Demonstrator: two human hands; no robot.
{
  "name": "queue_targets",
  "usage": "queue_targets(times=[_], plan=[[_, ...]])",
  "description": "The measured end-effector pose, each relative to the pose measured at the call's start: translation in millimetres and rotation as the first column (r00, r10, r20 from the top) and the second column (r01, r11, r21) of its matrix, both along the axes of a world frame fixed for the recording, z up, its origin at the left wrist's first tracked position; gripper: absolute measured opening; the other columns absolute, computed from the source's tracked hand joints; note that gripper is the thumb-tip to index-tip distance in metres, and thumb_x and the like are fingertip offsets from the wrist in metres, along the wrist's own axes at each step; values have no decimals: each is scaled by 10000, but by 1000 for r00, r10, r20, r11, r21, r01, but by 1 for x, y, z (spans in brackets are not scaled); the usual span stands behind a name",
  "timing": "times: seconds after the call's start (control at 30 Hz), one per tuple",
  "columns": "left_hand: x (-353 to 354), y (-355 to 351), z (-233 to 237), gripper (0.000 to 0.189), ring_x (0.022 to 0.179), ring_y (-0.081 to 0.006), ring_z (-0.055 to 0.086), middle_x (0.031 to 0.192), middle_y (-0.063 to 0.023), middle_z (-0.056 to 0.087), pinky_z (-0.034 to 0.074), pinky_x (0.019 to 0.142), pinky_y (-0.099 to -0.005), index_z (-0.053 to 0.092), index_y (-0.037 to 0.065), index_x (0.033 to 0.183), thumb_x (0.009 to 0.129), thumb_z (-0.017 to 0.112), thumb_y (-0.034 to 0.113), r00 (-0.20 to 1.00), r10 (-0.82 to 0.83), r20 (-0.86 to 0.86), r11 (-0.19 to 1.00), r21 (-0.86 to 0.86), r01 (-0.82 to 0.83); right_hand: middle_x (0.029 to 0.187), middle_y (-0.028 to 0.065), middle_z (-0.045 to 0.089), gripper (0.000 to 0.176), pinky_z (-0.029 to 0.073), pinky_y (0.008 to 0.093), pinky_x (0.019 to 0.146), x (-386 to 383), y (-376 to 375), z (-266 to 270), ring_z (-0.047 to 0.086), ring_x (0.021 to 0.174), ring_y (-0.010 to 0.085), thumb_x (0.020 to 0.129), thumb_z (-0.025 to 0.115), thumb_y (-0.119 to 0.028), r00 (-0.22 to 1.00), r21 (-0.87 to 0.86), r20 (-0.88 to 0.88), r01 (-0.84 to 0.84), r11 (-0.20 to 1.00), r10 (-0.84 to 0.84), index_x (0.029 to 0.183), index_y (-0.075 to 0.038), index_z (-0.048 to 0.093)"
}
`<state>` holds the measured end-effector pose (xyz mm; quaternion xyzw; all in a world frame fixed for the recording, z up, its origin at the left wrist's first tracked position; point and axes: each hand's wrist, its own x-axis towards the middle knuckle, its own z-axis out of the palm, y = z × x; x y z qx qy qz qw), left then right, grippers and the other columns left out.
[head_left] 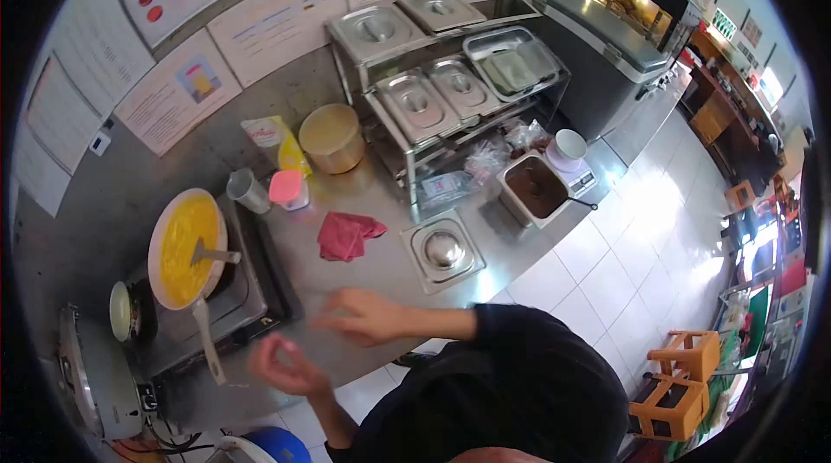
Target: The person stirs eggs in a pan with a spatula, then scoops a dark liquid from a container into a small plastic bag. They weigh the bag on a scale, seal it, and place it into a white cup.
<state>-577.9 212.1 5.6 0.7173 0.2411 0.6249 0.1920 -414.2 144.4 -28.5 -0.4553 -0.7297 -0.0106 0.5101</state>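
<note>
1. at the far left, a grey appliance (117,398) with a lid stands beside the stove, some cables hanging near its base.
2. next comes a small pan (120,311), pale inside, at the stove's far side.
3. the frying pan (155,268) sits over the stove (240,291), spread with a smooth yellow layer (179,225); its pale handle (206,342) points down toward the counter's near edge.
4. a spatula (202,254) rests in the pan, its blade on the yellow layer and its grip crossing the right rim.
5. behind the stove's right corner stand a clear cup (248,190), a yellow and white packet (279,144) and a pink-lidded tub (288,189).
6. the left hand (290,366), a little blurred, is raised with its fingers loosely curled and parted, to the right of the pan's handle.
7. a round tan container (332,141) stands at the back; in front of it a crumpled pink cloth (348,236) lies on the counter (372,266).
8. the right hand (363,316), also blurred, hangs just in front of the cloth, apart from it, fingers relaxed and half bent.
9. a steel lid (444,250) lies flat near the counter edge, below a rack (392,121) of lidded steel trays.
10. farther right, a steel container (538,189) holds brown sauce and a ladle; beside it a white bowl (570,146) sits on a scale (583,181).
</note>
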Motion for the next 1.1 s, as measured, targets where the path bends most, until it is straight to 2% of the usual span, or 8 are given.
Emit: queue_targets(times=[0.13, 0.23, 0.5, 0.57, 0.77, 0.9, 0.97, 1.1], plan=[[95, -60, -28, 141, 760, -243, 579, 874, -124, 597, 471, 685, -333, 594, 9, 1005, 896, 562, 92, 896, -308, -320, 943, -225, 244, 1052, 114, 571, 330, 514, 362, 800, 83, -162, -74, 599, 952, 289, 822, 566, -45, 930, -575, -63, 263, 775, -362, 1141, -114, 609], [205, -94, -56, 165, 821, -313, 628, 881, -149, 642, 494, 713, -360, 622, 25, 1004, 872, 586, 118, 664, -649, -372, 746, -481, 461, 990, 125, 618, 284, 505, 368, 806, 132, -262, -92, 614, 927, 288, 841, 530, -79, 931, -817, -49, 171, 551, -362, 1096, -124, 646], [467, -96, -177, 155, 864, -389, 615, 922, -208, 640, 494, 747, -465, 668, 38, 866, 802, 528, 54, 560, -336, -758, 941, -247, 230, 993, 124, 651, 280, 503, 395, 799, 223, -410, -92, 630, 893, 310, 847, 540, -139, 882, -916, 29, 212, 341, -471, 1103, -148, 651], [484, -94, -179, 176, 885, -386, 637, 916, -226, 650, 519, 750, -472, 699, 56, 831, 800, 526, 70, 391, -267, -881, 964, -248, 99, 987, 127, 642, 298, 503, 405, 804, 239, -442, -99, 624, 904, 316, 838, 534, -152, 851, -906, 22, 238, 349, -525, 1115, -159, 643], [495, -91, -157, 160, 859, -344, 660, 879, -178, 678, 528, 727, -439, 713, 67, 848, 818, 588, 162, 343, -237, -909, 953, -285, -98, 973, 138, 633, 294, 502, 421, 799, 282, -478, -91, 619, 901, 329, 835, 533, -160, 873, -908, 13, 214, 359, -488, 1106, -156, 646], [460, -108, -111, 173, 712, -281, 649, 775, -121, 680, 491, 624, -375, 687, 45, 812, 781, 690, 215, 744, -306, -595, 923, -378, 77, 957, 139, 629, 289, 500, 428, 800, 304, -459, -63, 617, 903, 333, 830, 539, -138, 913, -904, 47, 212, 372, -406, 1100, -139, 645], [432, -135, -77, 206, 635, -234, 619, 723, -94, 667, 459, 584, -344, 665, 31, 785, 763, 726, 226, 869, -297, -396, 925, -345, 158, 945, 132, 628, 309, 500, 414, 790, 300, -436, -39, 614, 901, 331, 809, 582, -103, 873, -656, -16, 359, 664, -488, 1114, -122, 632], [386, -239, 5, 173, 548, -148, 509, 684, -65, 626, 407, 536, -323, 644, 31, 779, 761, 736, 177, 807, -496, -320, 826, -461, 325, 958, 143, 630, 340, 482, 315, 721, 297, -371, 23, 617, 872, 220, 809, 697, -150, 756, -477, -338, 376, 794, -561, 1127, -62, 614]])
